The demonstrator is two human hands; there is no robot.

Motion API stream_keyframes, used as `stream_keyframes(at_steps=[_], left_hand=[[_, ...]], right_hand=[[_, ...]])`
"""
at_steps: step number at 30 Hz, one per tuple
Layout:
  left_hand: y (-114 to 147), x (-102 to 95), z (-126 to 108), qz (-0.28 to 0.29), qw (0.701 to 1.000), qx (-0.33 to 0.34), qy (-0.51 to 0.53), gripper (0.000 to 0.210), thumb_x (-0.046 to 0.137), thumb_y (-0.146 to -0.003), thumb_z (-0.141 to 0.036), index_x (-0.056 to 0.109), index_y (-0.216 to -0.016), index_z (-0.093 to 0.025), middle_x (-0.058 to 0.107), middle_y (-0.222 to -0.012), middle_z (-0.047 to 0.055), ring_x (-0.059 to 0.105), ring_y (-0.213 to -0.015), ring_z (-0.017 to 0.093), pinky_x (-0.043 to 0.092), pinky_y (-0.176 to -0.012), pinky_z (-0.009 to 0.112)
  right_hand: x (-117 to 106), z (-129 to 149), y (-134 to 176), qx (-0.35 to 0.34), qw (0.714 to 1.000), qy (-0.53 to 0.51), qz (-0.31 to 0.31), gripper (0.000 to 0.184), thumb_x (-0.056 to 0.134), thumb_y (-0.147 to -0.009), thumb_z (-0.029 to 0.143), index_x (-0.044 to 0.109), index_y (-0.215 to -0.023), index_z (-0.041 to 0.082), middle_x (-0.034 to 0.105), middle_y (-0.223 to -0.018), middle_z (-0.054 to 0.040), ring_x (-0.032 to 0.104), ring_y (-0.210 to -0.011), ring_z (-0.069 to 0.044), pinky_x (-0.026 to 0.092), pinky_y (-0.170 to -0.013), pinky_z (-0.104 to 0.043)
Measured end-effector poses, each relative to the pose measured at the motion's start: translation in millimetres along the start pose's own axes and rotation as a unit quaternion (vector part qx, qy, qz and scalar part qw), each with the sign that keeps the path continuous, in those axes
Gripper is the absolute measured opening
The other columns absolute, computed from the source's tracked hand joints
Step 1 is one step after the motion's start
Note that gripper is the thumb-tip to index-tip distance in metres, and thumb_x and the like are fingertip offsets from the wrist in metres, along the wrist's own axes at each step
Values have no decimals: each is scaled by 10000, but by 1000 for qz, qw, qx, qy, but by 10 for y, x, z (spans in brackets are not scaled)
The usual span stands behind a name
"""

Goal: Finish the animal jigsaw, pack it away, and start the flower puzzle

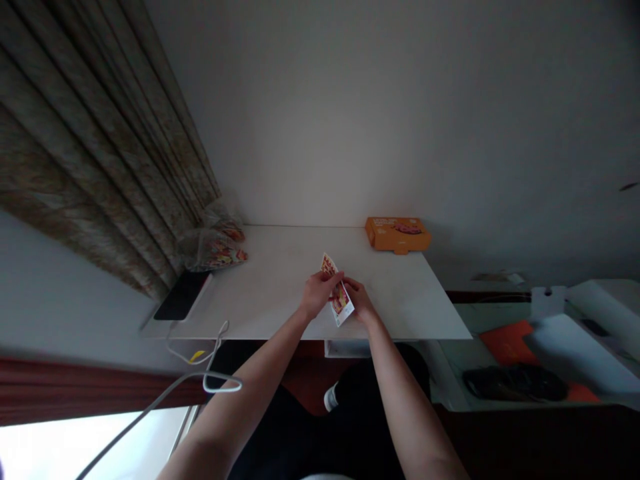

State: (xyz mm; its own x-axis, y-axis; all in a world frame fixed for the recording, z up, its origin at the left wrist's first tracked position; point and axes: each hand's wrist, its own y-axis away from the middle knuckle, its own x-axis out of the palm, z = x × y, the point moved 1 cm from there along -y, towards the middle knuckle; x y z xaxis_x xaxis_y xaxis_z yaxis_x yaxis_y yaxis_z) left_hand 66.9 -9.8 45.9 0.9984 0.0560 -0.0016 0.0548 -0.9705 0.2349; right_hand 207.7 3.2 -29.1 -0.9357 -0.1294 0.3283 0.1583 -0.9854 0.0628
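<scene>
Above the white table, both hands grip a narrow printed paper sheet with a white border and red and yellow pictures. My left hand pinches it from the left, its thumb lying across the middle of the print. From the right, my right hand has its fingers closed on the other edge, close to the left fingertips. The sheet is tilted, with its upper end pointing away to the left and its lower corner toward me. Its small print is too blurred to read.
An orange box stands at the table's back right. Clear plastic bags with colourful contents lie at the left, behind a dark tablet-like device. A white cable hangs by the left front edge. Dark shoes sit right of the table.
</scene>
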Motion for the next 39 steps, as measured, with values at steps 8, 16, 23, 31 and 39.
stream_keyframes(at_steps=[8, 16, 23, 31, 39], left_hand=[[-2, 46, -78, 27, 999, -29, 35, 488, 846, -714, -584, 669, -806, -138, 637, -761, 29, 616, -681, 147, 606, -622, 338], [-11, 49, -60, 16, 997, -25, 69, 420, 827, -754, -519, 678, -857, -139, 694, -857, 84, 673, -768, 185, 605, -663, 343], [87, -130, -155, -45, 999, 14, 4, 219, 721, -806, -370, 724, -850, -155, 739, -855, 81, 685, -737, 176, 553, -623, 272], [10, -990, -138, -157, 986, 61, 21, 283, 690, -671, -381, 756, -838, -161, 744, -741, 28, 668, -672, 181, 480, -576, 255], [-15, -1379, -6, -86, 978, 10, 191, 341, 787, -621, -343, 711, -896, -155, 733, -756, 20, 704, -727, 190, 556, -709, 306]], right_hand=[[53, 86, 27, -34, 999, -36, 18, 691, 869, -562, 755, 785, -1042, 265, 790, -1067, -55, 723, -999, -278, 555, -904, -385], [39, 96, 17, -43, 997, -61, -5, 782, 802, -600, 804, 698, -1184, 296, 750, -1219, -55, 702, -1116, -292, 573, -905, -397], [-54, 145, 57, 5, 994, -108, -25, 614, 739, -737, 637, 636, -1278, 367, 756, -1219, -12, 726, -1085, -300, 593, -867, -462], [-110, 142, 46, 92, 987, -112, -65, 388, 732, -729, 501, 724, -1021, 246, 804, -921, -55, 763, -844, -317, 604, -724, -439], [-11, 102, -20, -12, 994, -99, -45, 553, 866, -643, 375, 710, -1165, 279, 775, -1133, -23, 714, -1070, -255, 570, -908, -389]])
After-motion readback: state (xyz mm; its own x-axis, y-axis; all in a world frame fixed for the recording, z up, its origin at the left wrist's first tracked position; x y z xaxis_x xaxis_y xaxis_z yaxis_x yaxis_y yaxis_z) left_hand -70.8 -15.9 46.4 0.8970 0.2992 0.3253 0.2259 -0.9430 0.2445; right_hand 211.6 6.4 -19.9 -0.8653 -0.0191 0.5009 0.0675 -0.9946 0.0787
